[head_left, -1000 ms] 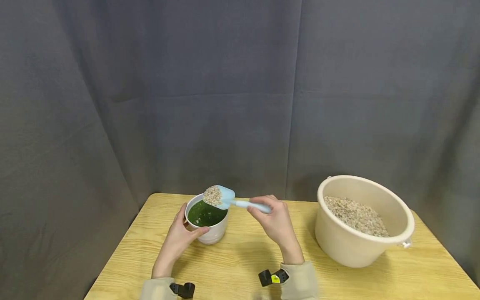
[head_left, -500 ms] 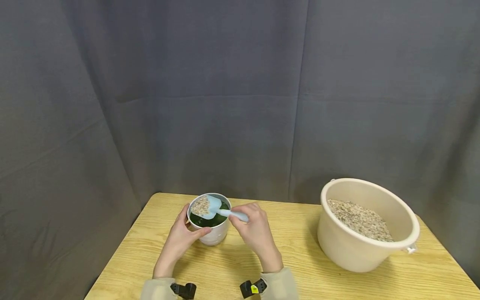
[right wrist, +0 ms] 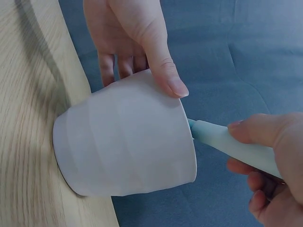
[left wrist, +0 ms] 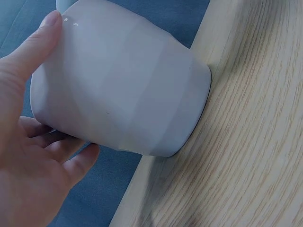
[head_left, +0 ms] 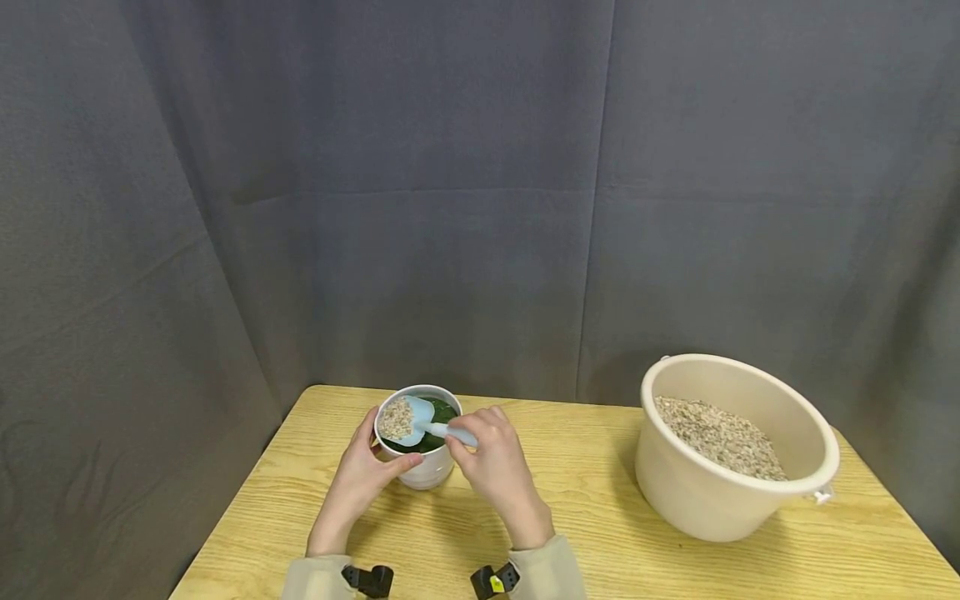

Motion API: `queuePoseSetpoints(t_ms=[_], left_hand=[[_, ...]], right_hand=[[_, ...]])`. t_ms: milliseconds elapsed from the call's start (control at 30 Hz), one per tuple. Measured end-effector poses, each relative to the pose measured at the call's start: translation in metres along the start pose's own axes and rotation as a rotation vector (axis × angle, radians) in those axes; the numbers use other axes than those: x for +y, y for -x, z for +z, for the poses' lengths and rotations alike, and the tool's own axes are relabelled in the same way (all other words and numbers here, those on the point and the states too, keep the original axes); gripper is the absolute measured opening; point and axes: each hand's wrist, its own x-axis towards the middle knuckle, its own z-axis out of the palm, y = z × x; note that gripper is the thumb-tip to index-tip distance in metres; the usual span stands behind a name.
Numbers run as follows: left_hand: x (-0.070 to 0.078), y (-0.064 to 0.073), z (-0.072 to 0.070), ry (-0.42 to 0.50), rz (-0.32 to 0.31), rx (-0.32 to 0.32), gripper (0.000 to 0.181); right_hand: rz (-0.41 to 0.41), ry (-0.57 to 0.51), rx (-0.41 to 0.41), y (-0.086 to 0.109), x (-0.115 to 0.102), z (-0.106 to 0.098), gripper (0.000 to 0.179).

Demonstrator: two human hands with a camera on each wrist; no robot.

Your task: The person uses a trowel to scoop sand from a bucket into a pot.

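Observation:
A white pot [head_left: 426,477] with dark green contents [head_left: 444,412] stands on the table. My left hand [head_left: 358,479] holds it from the left, the thumb along the near side by the rim; in the left wrist view the fingers curl round the pot's [left wrist: 118,75] far side. With the thumb and fingers of my right hand [head_left: 497,467] I grip the handle of a light blue scoop [head_left: 420,412]. The scoop's blade carries beige gravel [head_left: 395,419] and lies over the pot's mouth. The right wrist view shows the scoop's handle [right wrist: 227,142] at the rim, its blade hidden inside.
A large cream bucket [head_left: 705,508] stands on the right of the wooden table [head_left: 585,508], partly filled with similar gravel [head_left: 720,437]. Grey curtains [head_left: 450,208] hang close behind the table and at its sides.
My right hand has moved left and toward the pot, taking the loaded scoop from above the right part of the rim into the pot's mouth. The left hand has kept its hold on the pot.

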Motion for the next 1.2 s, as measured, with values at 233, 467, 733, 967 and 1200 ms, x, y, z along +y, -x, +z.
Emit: queuePoseSetpoints(t_ms=[233, 467, 733, 967, 1200], left_hand=[[-0.001, 0.000, 0.001, -0.011, -0.010, 0.001, 0.102], [0.000, 0.001, 0.001, -0.001, -0.025, -0.001, 0.101], [0.023, 0.008, -0.002, 0.036, -0.039, -0.027, 0.098], [0.025, 0.008, -0.003, 0.033, -0.037, -0.031, 0.097], [0.002, 0.001, -0.001, 0.012, -0.045, -0.022, 0.106]], right_hand=[[-0.052, 0.030, 0.005, -0.001, -0.003, 0.000, 0.016], [-0.111, 0.078, 0.012, -0.002, -0.005, 0.002, 0.018], [-0.102, 0.086, 0.049, -0.001, -0.007, 0.002, 0.020], [-0.089, 0.068, 0.024, -0.001, -0.005, -0.003, 0.019], [-0.150, 0.004, 0.001, -0.001, 0.002, -0.012, 0.022]])
